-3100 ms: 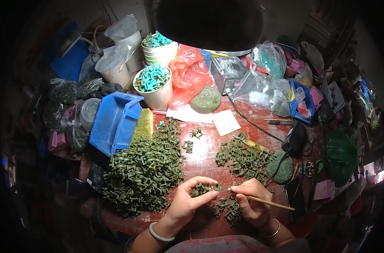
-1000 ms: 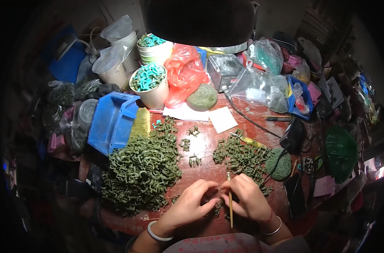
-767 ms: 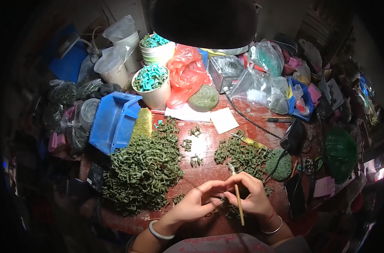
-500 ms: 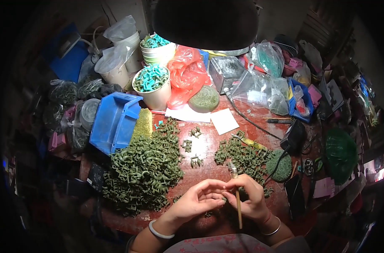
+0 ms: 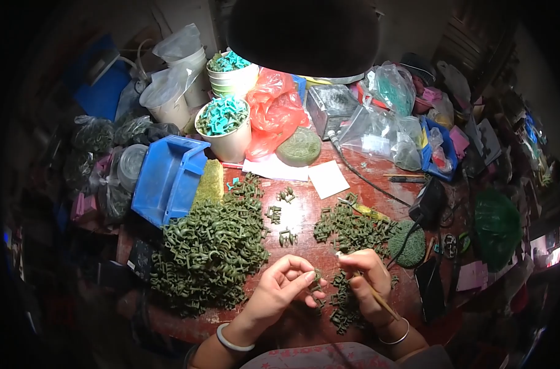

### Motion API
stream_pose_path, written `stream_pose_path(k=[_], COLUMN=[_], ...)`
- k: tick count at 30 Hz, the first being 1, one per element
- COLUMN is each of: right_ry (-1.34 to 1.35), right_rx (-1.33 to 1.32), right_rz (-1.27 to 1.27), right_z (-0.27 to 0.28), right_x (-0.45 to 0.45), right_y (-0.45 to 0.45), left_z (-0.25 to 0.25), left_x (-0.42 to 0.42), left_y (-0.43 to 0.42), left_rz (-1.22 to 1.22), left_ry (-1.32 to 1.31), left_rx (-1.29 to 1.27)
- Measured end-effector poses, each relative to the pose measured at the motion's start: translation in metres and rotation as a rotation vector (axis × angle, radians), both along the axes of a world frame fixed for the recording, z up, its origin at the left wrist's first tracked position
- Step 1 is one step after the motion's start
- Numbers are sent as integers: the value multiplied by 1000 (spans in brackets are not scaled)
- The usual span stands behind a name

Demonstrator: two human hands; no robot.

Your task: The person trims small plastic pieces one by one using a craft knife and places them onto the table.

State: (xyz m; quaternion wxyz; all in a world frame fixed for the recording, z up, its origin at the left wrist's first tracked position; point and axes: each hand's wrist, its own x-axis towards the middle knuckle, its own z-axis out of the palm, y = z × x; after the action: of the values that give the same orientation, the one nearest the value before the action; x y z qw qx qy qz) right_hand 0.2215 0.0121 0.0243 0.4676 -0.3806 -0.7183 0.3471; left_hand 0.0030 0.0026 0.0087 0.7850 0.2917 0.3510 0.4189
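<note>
Between the thumb and fingers of my left hand point(image 5: 287, 284) is a small dark-green moulded piece point(image 5: 317, 280). My right hand point(image 5: 371, 286) is wrapped round a thin tool with a wooden handle point(image 5: 385, 305); its pale tip points up and left, apart from the green piece. A large heap of similar green pieces point(image 5: 209, 252) lies to the left of my hands. A smaller spread of them point(image 5: 353, 224) lies beyond and under my right hand. Several stand in small groups point(image 5: 288, 237) on the red table point(image 5: 292, 261) ahead of my left hand.
A blue bin point(image 5: 169, 178) leans behind the left heap, near a white bucket point(image 5: 227, 144) of turquoise and green pieces. A round green block point(image 5: 298, 146), a white square card point(image 5: 328, 179), a black cable point(image 5: 366, 173) and a round green pad point(image 5: 407, 243) lie further out.
My hands have drawn apart. The left has turned, bringing the green piece into view. The tool in my right hand has tilted from nearly upright to slanting, its handle end swinging right.
</note>
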Motion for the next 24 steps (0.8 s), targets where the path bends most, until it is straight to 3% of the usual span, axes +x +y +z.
stream_pose_path(k=[3, 9, 14, 24], right_ry=[-51, 102, 27, -30], right_rx=[77, -44, 9, 133], right_rz=[-32, -70, 41, 9], right_z=[1, 1, 0, 1], right_x=[-3, -2, -3, -4], right_y=[1, -5, -1, -2], left_z=[-2, 3, 4, -1], left_x=[0, 3, 3, -2], left_y=[0, -4, -4, -2], left_rz=[50, 96, 89, 60], left_ry=[-58, 14, 54, -30], left_rx=[-15, 60, 88, -29])
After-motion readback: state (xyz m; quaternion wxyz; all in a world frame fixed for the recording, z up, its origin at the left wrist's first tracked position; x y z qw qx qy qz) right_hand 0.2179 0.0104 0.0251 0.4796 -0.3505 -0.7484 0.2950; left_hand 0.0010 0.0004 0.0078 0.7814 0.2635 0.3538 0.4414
